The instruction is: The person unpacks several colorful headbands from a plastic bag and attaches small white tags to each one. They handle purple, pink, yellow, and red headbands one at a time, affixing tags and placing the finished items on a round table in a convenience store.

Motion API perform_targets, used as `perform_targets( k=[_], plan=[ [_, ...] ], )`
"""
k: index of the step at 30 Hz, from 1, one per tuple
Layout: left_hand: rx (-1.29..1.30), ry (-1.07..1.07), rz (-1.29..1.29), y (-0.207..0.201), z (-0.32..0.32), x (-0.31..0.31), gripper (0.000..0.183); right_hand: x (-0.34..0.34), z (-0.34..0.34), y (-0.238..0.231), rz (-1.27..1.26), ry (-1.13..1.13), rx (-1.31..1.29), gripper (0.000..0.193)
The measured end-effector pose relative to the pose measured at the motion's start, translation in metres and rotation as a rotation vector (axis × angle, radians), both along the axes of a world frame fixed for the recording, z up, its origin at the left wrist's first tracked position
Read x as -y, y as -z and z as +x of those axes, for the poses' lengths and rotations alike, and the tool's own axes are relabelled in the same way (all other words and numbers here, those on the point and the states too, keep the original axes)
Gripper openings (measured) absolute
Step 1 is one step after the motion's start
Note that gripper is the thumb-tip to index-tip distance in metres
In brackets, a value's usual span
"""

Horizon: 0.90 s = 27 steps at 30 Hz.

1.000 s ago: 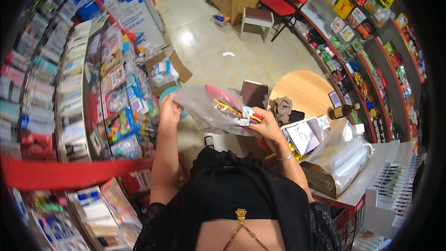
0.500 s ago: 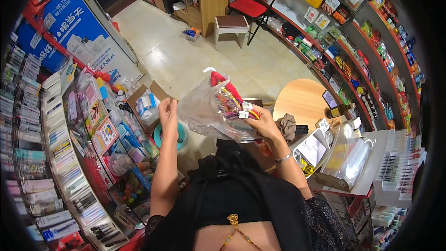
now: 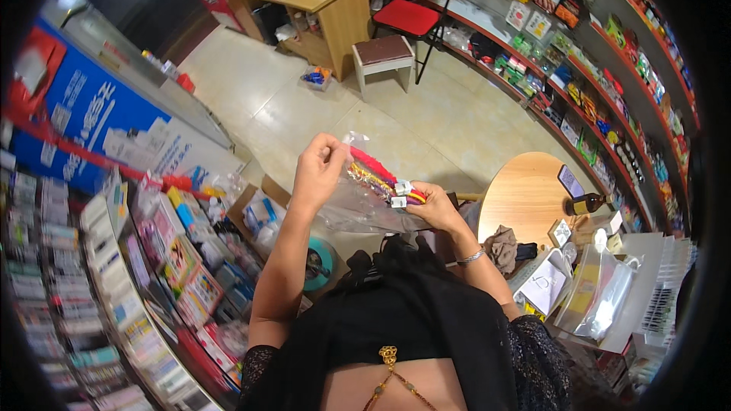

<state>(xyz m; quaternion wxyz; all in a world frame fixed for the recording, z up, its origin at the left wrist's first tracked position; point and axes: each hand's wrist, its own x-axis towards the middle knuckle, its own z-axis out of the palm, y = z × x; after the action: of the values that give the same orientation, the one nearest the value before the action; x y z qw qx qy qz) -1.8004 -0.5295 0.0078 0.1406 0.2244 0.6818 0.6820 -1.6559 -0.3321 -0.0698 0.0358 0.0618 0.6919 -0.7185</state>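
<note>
My left hand [image 3: 320,171] is closed, its fingertips pinching the upper edge of a clear plastic bag [image 3: 346,217]. The crumpled bag hangs in front of my chest. Inside or behind its film, which I cannot tell, lies a bundle of coloured cords [image 3: 371,173] in red, yellow and purple, with small white tags [image 3: 400,192] on its near end. My right hand [image 3: 432,209] grips that near end beside the tags. The bundle slants from my right hand up toward the fingertips of my left.
To the right is a round wooden table [image 3: 514,190] with a dark bottle [image 3: 586,204] and a brown cloth [image 3: 500,250]. A teal round container [image 3: 318,262] and a cardboard box [image 3: 272,192] stand at left. Ahead are a stool [image 3: 384,53] and a red folding chair [image 3: 415,15].
My left hand has moved right and up, to the far end of the cord bundle. The bag, spread wide before, is now bunched lower. My right hand keeps its grip.
</note>
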Motion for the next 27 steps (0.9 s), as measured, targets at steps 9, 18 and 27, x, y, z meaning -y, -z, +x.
perform_targets(
  k=[9,18,27],
  plan=[
    [0.598,0.075,0.400,0.018,-0.122,-0.080,0.007,-0.084,-0.079,-0.004,-0.038,0.225,-0.088,0.028],
    [-0.096,0.476,-0.258,0.010,-0.232,-0.186,0.015,-0.127,-0.134,0.006,0.059,0.360,0.016,0.025],
    [0.284,0.613,-0.299,0.045,-0.365,-0.293,0.012,-0.140,-0.207,-0.011,0.046,0.735,-0.049,0.027]
  ],
)
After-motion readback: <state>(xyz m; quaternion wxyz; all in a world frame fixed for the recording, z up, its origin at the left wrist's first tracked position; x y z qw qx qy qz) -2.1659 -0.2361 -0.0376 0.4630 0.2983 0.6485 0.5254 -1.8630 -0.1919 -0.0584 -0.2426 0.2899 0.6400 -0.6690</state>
